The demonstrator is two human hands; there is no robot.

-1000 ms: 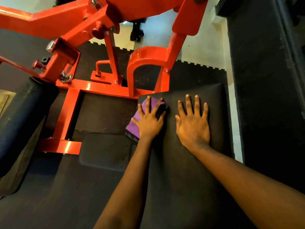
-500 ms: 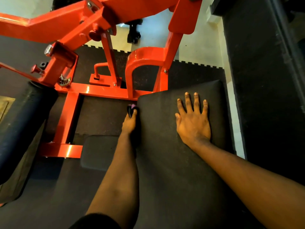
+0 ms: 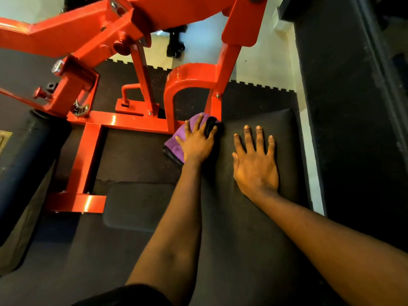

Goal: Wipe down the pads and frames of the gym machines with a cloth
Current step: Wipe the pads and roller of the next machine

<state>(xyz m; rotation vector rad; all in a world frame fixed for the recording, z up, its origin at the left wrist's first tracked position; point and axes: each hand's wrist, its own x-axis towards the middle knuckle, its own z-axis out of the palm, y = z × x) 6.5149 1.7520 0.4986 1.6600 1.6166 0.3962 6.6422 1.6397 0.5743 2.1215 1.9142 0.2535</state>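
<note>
A black seat pad (image 3: 254, 217) of an orange gym machine fills the lower middle. My left hand (image 3: 197, 143) presses a purple cloth (image 3: 174, 144) flat onto the pad's far left corner, fingers spread, right beside the orange frame (image 3: 123, 121). The cloth's edge hangs off the pad's left side. My right hand (image 3: 255, 165) lies flat on the pad with straight spread fingers, a little to the right of the left hand, holding nothing.
A black foam roller (image 3: 24, 155) lies at the left. A smaller dark pad (image 3: 136, 206) sits low beside the seat. A tall black upright pad (image 3: 353, 107) stands at the right. Rubber floor mats (image 3: 254, 98) meet pale flooring (image 3: 262, 62) behind the frame.
My left hand had dropped over the pad's left edge with the cloth mostly hidden; now it is back on the far left corner with the cloth spread under it. The right hand stayed put.
</note>
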